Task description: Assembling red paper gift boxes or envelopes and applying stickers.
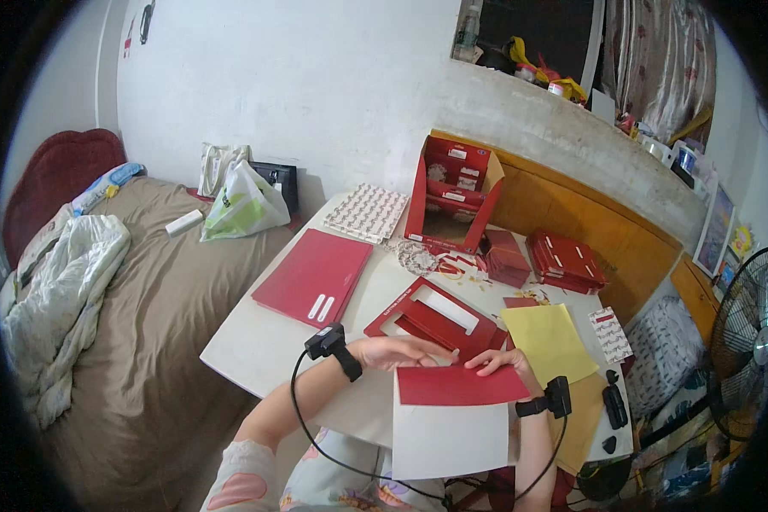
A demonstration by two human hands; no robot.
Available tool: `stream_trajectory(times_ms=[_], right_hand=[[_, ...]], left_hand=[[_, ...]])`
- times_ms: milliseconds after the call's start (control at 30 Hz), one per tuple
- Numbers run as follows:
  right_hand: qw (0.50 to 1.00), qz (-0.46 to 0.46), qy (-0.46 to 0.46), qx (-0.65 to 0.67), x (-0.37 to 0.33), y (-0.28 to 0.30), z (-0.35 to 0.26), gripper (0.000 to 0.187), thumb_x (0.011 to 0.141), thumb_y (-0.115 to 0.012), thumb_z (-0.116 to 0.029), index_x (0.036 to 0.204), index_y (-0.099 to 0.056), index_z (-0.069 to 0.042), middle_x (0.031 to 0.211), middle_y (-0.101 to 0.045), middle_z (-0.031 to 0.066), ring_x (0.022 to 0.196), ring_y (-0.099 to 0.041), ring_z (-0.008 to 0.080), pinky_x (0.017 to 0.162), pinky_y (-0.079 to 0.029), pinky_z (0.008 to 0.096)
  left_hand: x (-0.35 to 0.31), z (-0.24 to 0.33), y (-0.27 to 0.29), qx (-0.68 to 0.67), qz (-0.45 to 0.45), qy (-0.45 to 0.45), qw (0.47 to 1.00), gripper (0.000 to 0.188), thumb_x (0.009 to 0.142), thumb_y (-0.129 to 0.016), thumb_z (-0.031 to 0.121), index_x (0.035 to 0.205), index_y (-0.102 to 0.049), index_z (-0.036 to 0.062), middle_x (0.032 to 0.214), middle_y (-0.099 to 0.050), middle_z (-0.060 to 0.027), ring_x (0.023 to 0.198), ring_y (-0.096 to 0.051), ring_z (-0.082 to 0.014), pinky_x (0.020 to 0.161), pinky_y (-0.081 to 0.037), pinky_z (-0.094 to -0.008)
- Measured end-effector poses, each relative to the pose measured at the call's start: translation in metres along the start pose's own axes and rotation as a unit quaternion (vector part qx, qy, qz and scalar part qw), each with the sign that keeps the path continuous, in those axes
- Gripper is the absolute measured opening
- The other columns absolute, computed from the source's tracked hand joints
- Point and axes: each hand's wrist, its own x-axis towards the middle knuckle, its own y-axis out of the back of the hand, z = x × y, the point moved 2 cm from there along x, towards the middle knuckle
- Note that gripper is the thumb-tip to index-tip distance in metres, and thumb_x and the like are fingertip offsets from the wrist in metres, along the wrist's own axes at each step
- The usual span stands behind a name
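Observation:
A sheet of card with a red upper band and a white lower part (450, 435) hangs in front of me over the table's near edge. My right hand (497, 362) grips its upper right edge, the fingers bent over the red band. Just above the upper left edge is my left hand (405, 351), its fingers pointing right and drawn together at the tips. Whatever those tips pinch, if anything, is too small to make out. Beyond both hands lies a red cardboard piece with a cut-out window (439, 309), partly covered by my fingers.
On the white table (239, 346) lie a stack of red sheets (311, 275), patterned sheets (367, 212), yellow paper (550, 341) and stacked red pieces (565, 260). A red display box (454, 192) stands at the back. A bed (154, 324) is left, a fan (747, 341) right.

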Motion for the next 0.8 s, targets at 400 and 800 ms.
stream_trajectory(times_ms=[400, 800], right_hand=[[0.995, -0.08, -0.027, -0.06, 0.011, -0.03, 0.015, 0.013, 0.072, -0.055, -0.004, 0.08, -0.065, -0.004, 0.096, -0.06, 0.0135, 0.089, -0.057, 0.0185, 0.081, -0.043, 0.0304], [0.991, 0.062, -0.112, 0.046, 0.009, -0.014, 0.014, 0.023, 0.084, -0.044, -0.013, 0.096, -0.056, 0.003, 0.089, -0.06, 0.0083, 0.085, -0.057, 0.0145, 0.077, -0.044, 0.0236]], left_hand=[[0.013, -0.034, 0.0, 0.209, 0.049, 0.189, 0.958, 0.05, 0.085, -0.043, 0.043, 0.099, -0.053, -0.0037, 0.086, -0.058, -0.0045, 0.073, -0.054, -0.0068, 0.062, -0.045, -0.0223], [0.01, -0.022, -0.021, 0.136, 0.113, 0.148, 0.973, 0.038, 0.085, -0.048, 0.036, 0.091, -0.056, -0.0009, 0.075, -0.059, 0.0002, 0.061, -0.054, -0.0035, 0.052, -0.044, -0.0183]])
